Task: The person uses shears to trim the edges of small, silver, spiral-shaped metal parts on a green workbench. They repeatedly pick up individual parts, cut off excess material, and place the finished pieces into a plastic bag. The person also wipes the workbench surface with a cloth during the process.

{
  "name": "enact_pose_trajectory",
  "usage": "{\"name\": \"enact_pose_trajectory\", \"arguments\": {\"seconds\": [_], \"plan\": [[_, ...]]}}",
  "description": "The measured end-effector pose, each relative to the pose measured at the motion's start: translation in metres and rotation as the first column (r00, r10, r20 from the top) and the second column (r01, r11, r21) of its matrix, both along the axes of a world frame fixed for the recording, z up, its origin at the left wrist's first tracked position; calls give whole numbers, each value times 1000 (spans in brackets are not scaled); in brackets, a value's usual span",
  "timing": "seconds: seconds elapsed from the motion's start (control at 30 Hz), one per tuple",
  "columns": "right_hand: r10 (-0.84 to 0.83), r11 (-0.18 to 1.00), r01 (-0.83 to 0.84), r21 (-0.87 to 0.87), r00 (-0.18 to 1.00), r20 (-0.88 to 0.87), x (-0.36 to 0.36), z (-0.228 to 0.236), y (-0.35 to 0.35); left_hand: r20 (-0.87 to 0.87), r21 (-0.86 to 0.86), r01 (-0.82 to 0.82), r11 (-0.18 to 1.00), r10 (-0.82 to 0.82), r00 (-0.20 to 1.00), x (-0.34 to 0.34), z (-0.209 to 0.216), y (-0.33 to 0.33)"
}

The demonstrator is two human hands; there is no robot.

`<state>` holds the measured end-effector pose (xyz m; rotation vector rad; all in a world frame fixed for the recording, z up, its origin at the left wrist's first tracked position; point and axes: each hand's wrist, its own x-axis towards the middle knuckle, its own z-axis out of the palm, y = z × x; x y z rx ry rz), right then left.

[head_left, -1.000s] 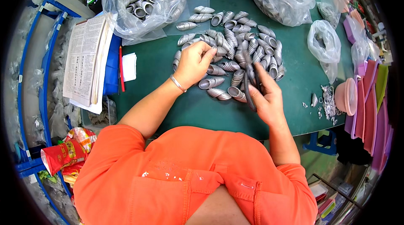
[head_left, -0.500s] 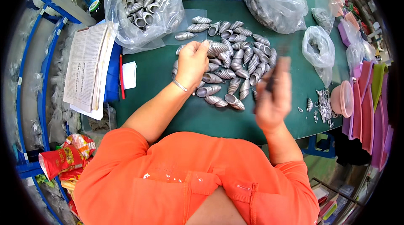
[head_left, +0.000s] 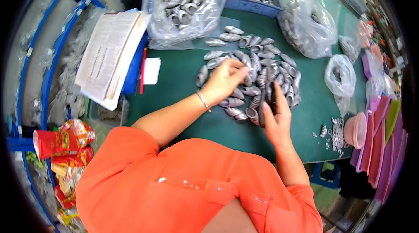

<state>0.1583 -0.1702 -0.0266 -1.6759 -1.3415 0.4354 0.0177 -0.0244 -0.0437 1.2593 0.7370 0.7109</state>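
A heap of grey, spirally ribbed, hollow metal pieces [head_left: 236,113] lies spread on the green table. My right hand [head_left: 278,121] grips a pair of dark-handled pliers [head_left: 263,108], whose tips reach over the right half of the heap. The jaws are blurred, and I cannot see anything between them. My left hand [head_left: 224,80], with a metal bangle on its wrist, is over the left side of the heap. Its thumb and fingers are pinched together; whatever they hold is hidden or too small to name.
Beyond the heap stand an open plastic bag of ribbed pieces [head_left: 185,12], a blue bin of small metal parts [head_left: 255,6] and another filled bag [head_left: 307,25]. Papers [head_left: 111,54] and a red pen [head_left: 142,73] lie left. A pink tub [head_left: 355,130] sits right, beside small metal scraps [head_left: 337,139].
The whole view has shifted and tilted, so the table's things appear farther right. My right hand has brought the pliers in over the heap, closer to my left hand.
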Motion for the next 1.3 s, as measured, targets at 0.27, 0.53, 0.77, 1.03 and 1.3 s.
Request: {"name": "enact_pose_trajectory", "arguments": {"seconds": [0.27,0.53,0.77,1.03,1.3], "plan": [[366,924,-364,-117,931,-8,-31,13,16,69,-84,240,967,-234,970,-51,6,-47],[552,827,-555,87,832,60,-50,32,23,445,-369,206,907,-22,895,-151,49,-35],[374,927,-372,53,927,-35,-25,22,-1,462,25,-71,997,51,885,-195,150,49],[150,986,-145,87,987,-59,9,19,-26,237,-292,-400,869,471,850,-164,187,272],[-96,995,96,15,995,11,42,1,-77,86,-311,-558,769,608,789,-118,162,349]]}}
